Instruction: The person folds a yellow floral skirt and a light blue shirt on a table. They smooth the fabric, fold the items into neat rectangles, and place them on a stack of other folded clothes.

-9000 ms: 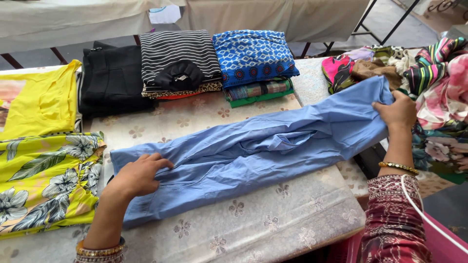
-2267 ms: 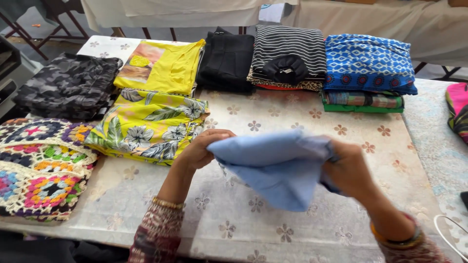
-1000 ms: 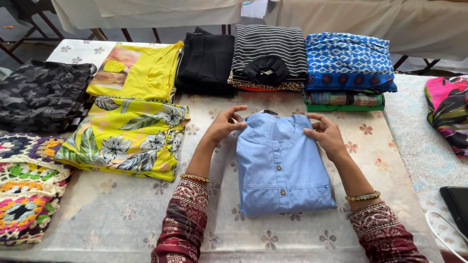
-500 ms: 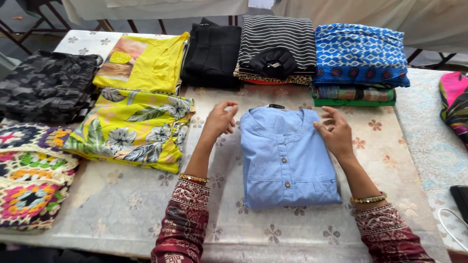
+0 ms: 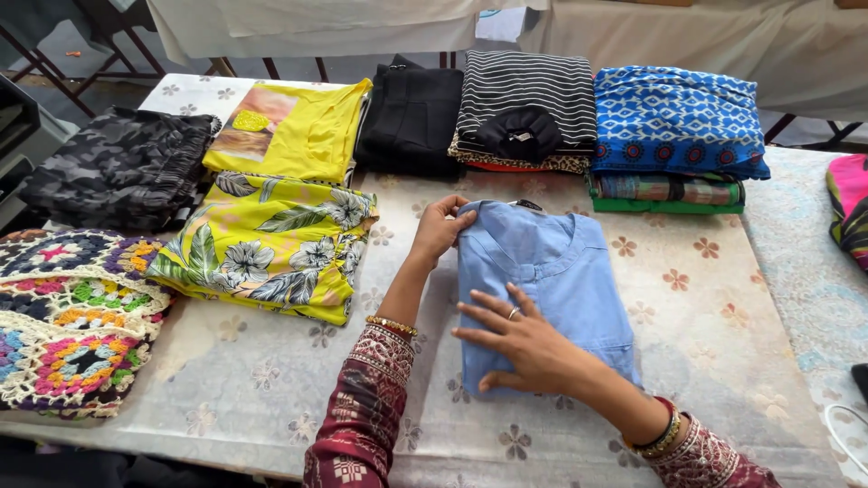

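A folded light blue shirt lies collar-up on the floral tablecloth in the middle of the table. My left hand pinches the shirt's upper left corner by the shoulder. My right hand lies flat, fingers spread, on the lower left part of the shirt, pressing it down. Both wrists wear bangles over patterned maroon sleeves.
Folded garments line the back: a black one, a striped stack, a blue patterned stack, a yellow top. A yellow floral cloth, a grey camouflage piece and a crochet blanket lie left. Pink fabric sits at the right edge.
The long blue garment was folded into a compact rectangle and laid down. In the last half second my right hand left the shirt's right shoulder and now lies flat on its lower left.
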